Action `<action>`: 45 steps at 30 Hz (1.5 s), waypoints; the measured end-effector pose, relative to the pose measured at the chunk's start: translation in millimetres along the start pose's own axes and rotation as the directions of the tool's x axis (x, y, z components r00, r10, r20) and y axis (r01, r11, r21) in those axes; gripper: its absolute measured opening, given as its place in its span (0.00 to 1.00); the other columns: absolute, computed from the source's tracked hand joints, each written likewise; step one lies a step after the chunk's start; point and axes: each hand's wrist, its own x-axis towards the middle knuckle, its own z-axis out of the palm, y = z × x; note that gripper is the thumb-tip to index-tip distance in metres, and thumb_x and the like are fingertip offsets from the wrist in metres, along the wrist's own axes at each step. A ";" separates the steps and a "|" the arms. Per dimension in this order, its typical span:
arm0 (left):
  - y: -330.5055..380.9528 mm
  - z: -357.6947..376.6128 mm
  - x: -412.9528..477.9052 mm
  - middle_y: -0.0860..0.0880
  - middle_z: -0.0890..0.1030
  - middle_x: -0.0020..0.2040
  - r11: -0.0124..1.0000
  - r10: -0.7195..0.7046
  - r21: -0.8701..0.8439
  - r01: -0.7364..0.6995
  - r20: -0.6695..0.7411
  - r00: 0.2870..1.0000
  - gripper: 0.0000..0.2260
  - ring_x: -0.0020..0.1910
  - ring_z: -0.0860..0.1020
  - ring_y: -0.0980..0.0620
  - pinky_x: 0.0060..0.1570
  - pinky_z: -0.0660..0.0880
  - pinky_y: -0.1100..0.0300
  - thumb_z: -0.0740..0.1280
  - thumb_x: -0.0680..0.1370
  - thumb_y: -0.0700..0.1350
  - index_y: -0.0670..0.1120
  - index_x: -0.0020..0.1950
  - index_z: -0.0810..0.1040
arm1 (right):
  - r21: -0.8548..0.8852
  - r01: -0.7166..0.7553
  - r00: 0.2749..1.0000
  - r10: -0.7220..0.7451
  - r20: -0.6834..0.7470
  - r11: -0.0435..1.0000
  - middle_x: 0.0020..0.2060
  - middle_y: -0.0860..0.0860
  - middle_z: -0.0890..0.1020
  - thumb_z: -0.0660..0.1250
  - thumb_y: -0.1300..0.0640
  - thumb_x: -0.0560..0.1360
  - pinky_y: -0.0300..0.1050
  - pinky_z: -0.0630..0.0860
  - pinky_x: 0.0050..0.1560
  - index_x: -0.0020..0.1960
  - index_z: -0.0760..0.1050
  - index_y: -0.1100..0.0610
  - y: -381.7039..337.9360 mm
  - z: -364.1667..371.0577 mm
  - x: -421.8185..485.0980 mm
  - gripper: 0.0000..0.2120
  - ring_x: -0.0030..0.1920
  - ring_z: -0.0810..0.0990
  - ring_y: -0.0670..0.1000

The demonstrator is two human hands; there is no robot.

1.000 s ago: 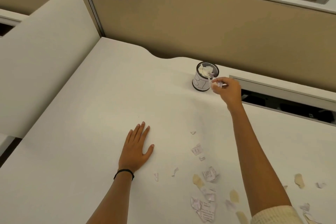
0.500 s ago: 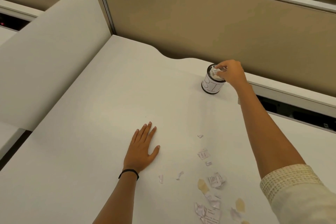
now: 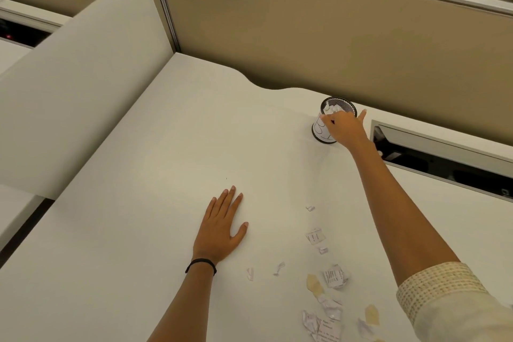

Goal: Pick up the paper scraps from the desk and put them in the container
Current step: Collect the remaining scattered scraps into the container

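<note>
White desk (image 3: 155, 203), surface smooth, rear edge wavy against a tan partition. A round mesh container (image 3: 322, 130) stands upright near the rear edge, right of centre, with crumpled paper inside. The left hand (image 3: 220, 226) lies flat, palm down, at mid-desk. Paper scraps (image 3: 315, 236) are scattered to its right toward the near edge: small white printed bits, one crumpled printed piece (image 3: 335, 276), and yellowish pieces (image 3: 313, 284) among them.
</note>
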 end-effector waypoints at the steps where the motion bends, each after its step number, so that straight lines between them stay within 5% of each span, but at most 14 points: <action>1: -0.1 -0.1 -0.1 0.54 0.49 0.78 1.000 -0.001 0.001 0.001 0.000 1.000 0.29 0.76 0.45 0.56 0.75 0.43 0.56 0.52 0.78 0.58 0.53 0.77 0.50 | -0.004 -0.003 1.000 0.003 -0.007 1.000 0.54 0.59 0.79 0.51 0.52 0.82 0.67 0.42 0.72 0.56 0.76 0.62 -0.2 0.7 1.5 0.19 0.61 0.73 0.60; 9: 0.4 -1.3 0.1 0.54 0.49 0.78 1.000 0.004 0.003 -0.004 -0.006 1.000 0.29 0.76 0.46 0.56 0.75 0.43 0.57 0.53 0.78 0.58 0.52 0.77 0.51 | -0.040 -0.038 0.997 0.040 0.061 0.998 0.50 0.63 0.81 0.48 0.51 0.82 0.66 0.42 0.72 0.51 0.77 0.64 4.0 -0.1 14.3 0.23 0.60 0.74 0.63; 13: 1.5 -2.4 -0.4 0.54 0.49 0.78 1.000 0.006 0.003 -0.006 -0.009 1.000 0.29 0.76 0.45 0.57 0.75 0.43 0.57 0.52 0.78 0.58 0.52 0.77 0.51 | -0.012 0.040 0.989 -0.041 -0.140 0.999 0.40 0.57 0.81 0.49 0.54 0.82 0.64 0.40 0.73 0.45 0.76 0.60 8.8 -5.0 -7.9 0.19 0.50 0.79 0.60; 16: 2.7 -4.0 -0.4 0.53 0.50 0.78 1.000 0.009 -0.001 -0.009 -0.011 1.000 0.29 0.76 0.46 0.56 0.75 0.43 0.57 0.51 0.78 0.59 0.51 0.77 0.52 | 0.138 0.082 0.952 -0.036 -0.305 0.987 0.54 0.55 0.83 0.54 0.54 0.81 0.58 0.39 0.74 0.58 0.78 0.58 21.1 7.5 -45.8 0.16 0.57 0.80 0.55; 24: 6.8 -8.7 -1.2 0.52 0.51 0.77 1.000 0.008 0.020 -0.008 -0.009 1.000 0.30 0.76 0.48 0.54 0.75 0.43 0.56 0.48 0.76 0.60 0.50 0.77 0.54 | 0.476 -0.017 0.986 -0.064 0.155 0.879 0.74 0.50 0.62 0.58 0.53 0.80 0.53 0.45 0.77 0.70 0.67 0.52 45.4 90.6 -165.8 0.19 0.75 0.57 0.49; 31: 8.9 -10.8 -2.6 0.50 0.53 0.78 1.000 0.010 0.024 -0.010 -0.001 1.000 0.31 0.76 0.49 0.52 0.75 0.45 0.53 0.47 0.76 0.60 0.48 0.76 0.56 | 0.455 0.084 0.960 -0.194 0.201 0.887 0.77 0.46 0.49 0.55 0.48 0.81 0.45 0.37 0.76 0.76 0.51 0.51 8.9 118.3 -229.0 0.27 0.76 0.44 0.42; 41: 5.9 -10.9 -3.9 0.47 0.50 0.78 0.996 0.029 0.077 -0.033 0.056 0.998 0.34 0.77 0.48 0.49 0.74 0.43 0.54 0.42 0.75 0.62 0.47 0.77 0.51 | 0.251 0.455 0.830 -0.509 0.229 0.854 0.77 0.51 0.48 0.54 0.48 0.81 0.47 0.41 0.76 0.75 0.55 0.50 -69.3 146.2 -307.9 0.24 0.77 0.44 0.50; 45: 2.7 -15.5 0.1 0.46 0.43 0.77 0.994 0.038 0.095 -0.053 0.153 0.987 0.45 0.77 0.44 0.47 0.74 0.40 0.52 0.30 0.68 0.72 0.45 0.77 0.46 | 0.208 0.537 0.806 -0.570 0.159 0.818 0.73 0.56 0.65 0.63 0.58 0.77 0.55 0.62 0.72 0.70 0.68 0.55 -65.0 141.0 -320.5 0.21 0.72 0.65 0.55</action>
